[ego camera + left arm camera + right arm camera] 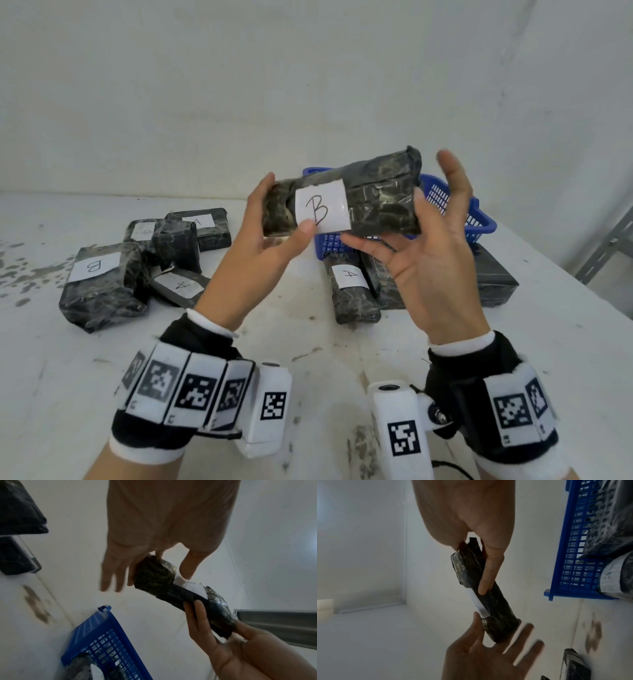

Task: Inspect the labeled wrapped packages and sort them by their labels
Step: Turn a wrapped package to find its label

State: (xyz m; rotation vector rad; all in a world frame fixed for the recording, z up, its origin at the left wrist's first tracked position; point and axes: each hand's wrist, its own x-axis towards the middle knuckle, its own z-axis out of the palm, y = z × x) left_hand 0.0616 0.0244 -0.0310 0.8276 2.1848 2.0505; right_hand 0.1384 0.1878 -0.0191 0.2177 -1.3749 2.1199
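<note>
A dark wrapped package [376,202] with a white label reading B [322,209] is held up level above the table, in front of the blue basket. My right hand [407,222] grips its right end, thumb on the front and fingers underneath; in the right wrist view a finger [488,572] lies along the package [498,615]. My left hand [287,205] is at the left end, thumb touching the label's lower edge. In the left wrist view its fingers [111,580] are straight, spread and blurred beside the package [154,577].
A blue basket [479,219] with wrapped packages inside stands behind the hands. A pile at the left holds a B package [99,284] and A packages [202,222]. Another A package [352,291] and a dark one [493,277] lie below the hands. The table edge runs at the right.
</note>
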